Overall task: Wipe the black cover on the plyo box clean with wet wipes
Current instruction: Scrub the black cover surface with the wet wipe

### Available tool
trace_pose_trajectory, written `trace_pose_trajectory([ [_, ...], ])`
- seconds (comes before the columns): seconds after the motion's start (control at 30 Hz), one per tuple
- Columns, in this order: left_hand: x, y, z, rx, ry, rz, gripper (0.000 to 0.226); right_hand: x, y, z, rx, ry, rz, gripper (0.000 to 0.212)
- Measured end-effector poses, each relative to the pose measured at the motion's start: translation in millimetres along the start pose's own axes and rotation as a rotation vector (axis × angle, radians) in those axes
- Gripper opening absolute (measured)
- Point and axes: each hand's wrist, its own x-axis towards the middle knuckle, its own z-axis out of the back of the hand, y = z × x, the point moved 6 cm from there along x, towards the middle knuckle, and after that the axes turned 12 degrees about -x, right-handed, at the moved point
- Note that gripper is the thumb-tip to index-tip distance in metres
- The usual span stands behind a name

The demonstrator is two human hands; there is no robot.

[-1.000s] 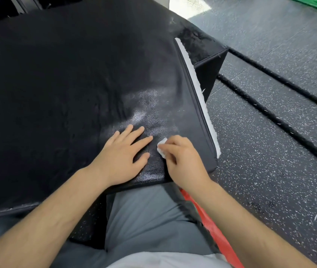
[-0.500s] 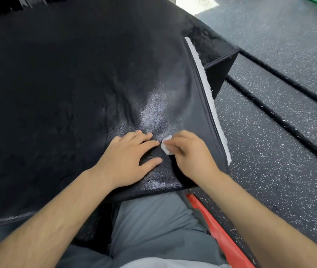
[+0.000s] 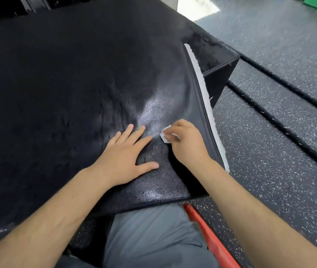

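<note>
Pressing the left hand [image 3: 123, 161] flat on the black cover [image 3: 66, 97], fingers [image 3: 139, 132] spread apart. Pinching a crumpled wet wipe [image 3: 164, 137] against the cover near its right edge with the right hand [image 3: 188, 146], curled fingers hiding most of the wipe. Draping over the plyo box [image 3: 221, 77], fading into darkness at the far side, running off the left edge.

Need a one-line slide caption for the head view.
Left hand flat on the black cover while the right hand presses a wet wipe near its right edge.
</note>
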Motion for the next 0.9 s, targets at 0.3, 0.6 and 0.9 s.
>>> trace_pose_trajectory([
  [0.3, 1.9, -2.1, 4.5, 0.009, -0.003, 0.005, 0.104, 17.1, -4.7, 1.1, -0.002, 0.032, 0.056, 0.019],
  [0.6, 18.2, -4.1, 30.3, 0.144, -0.224, -0.036, 0.087, -4.5, 18.7, -5.9, -0.032, 0.099, 0.154, 0.025],
  [0.9, 41.6, 19.0, 16.5, 0.076, -0.042, 0.061, 0.103, 17.5, 17.4, -18.3, -0.012, 0.055, 0.084, 0.026],
])
